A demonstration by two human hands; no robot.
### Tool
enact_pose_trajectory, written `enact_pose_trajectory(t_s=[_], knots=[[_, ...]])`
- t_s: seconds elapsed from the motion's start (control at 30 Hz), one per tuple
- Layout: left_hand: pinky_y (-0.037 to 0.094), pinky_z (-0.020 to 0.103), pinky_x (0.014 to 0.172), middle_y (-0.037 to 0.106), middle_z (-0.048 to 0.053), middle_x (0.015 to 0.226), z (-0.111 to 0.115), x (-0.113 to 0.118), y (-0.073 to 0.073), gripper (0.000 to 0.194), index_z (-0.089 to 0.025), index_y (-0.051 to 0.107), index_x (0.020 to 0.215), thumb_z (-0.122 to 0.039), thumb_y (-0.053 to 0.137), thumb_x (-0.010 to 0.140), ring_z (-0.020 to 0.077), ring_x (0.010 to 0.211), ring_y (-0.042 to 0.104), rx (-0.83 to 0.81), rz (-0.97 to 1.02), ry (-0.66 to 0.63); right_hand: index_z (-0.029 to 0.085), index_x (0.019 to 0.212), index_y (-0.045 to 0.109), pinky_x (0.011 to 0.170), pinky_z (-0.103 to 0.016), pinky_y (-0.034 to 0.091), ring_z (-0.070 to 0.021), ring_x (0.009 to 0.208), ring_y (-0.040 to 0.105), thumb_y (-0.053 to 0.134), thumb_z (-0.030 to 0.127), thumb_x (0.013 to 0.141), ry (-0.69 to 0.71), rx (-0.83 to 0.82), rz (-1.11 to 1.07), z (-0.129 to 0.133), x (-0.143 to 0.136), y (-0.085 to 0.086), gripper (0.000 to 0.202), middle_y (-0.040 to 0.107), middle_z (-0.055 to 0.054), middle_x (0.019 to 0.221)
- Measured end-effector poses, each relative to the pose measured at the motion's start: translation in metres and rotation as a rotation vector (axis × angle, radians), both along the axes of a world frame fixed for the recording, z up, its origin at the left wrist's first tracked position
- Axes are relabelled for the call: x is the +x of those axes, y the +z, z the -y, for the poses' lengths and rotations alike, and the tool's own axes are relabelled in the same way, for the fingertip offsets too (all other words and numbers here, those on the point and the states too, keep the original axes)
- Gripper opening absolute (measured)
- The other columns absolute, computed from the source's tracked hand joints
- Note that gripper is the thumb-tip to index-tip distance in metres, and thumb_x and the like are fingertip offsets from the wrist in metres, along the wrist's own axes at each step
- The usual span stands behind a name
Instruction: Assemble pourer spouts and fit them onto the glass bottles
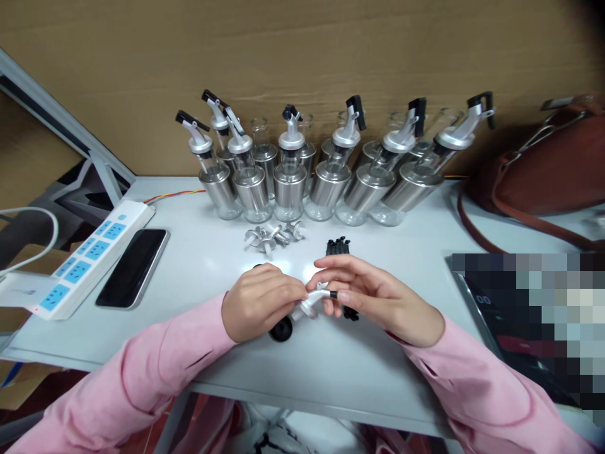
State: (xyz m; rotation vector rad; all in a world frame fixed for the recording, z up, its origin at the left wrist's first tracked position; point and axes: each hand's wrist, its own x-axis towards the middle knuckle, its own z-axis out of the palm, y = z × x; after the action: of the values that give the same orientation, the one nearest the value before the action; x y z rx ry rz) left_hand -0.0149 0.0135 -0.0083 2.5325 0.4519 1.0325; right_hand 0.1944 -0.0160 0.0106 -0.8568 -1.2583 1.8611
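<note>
Above the front part of the grey table, my left hand is closed on a silver pourer spout, whose narrow end points right. My right hand pinches the black tip at that narrow end between thumb and fingers. Below my left hand lies a round black part, partly covered. Several black pieces lie behind my right hand, with more black bits under it. Loose silver spouts are piled farther back.
Glass bottles with steel bands stand along the back, several with spouts fitted. At left are a power strip and a phone. A brown bag and a dark screen are at right.
</note>
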Motion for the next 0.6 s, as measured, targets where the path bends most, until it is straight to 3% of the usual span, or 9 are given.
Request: enact_pose_trajectory(t_s=[0.4,0.6], knots=[[0.046,0.027,0.067,0.067,0.006,0.084,-0.0001,0.0005,0.0019,0.011,-0.015,0.054,0.092,-0.009,0.046,0.086,0.0135,0.074,0.062,0.007,-0.019,-0.013,0.020,0.097,0.047,0.061,-0.024,0.043,-0.0081,0.063,0.052,0.062,0.033,0.078,-0.057,0.007,0.029,-0.0007,-0.0004,-0.0063,0.028,0.062,-0.007,0.096],[0.046,0.028,0.068,0.067,0.006,0.085,0.0005,0.0000,-0.0002,0.013,-0.015,0.054,0.093,-0.007,0.048,0.084,0.0146,0.076,0.062,-0.010,0.003,-0.008,0.021,0.110,0.047,0.072,-0.029,0.046,-0.0139,0.078,0.059,0.059,0.036,0.080,-0.062,0.033,0.082,0.0025,-0.0008,-0.0005,0.036,0.060,-0.009,0.105]])
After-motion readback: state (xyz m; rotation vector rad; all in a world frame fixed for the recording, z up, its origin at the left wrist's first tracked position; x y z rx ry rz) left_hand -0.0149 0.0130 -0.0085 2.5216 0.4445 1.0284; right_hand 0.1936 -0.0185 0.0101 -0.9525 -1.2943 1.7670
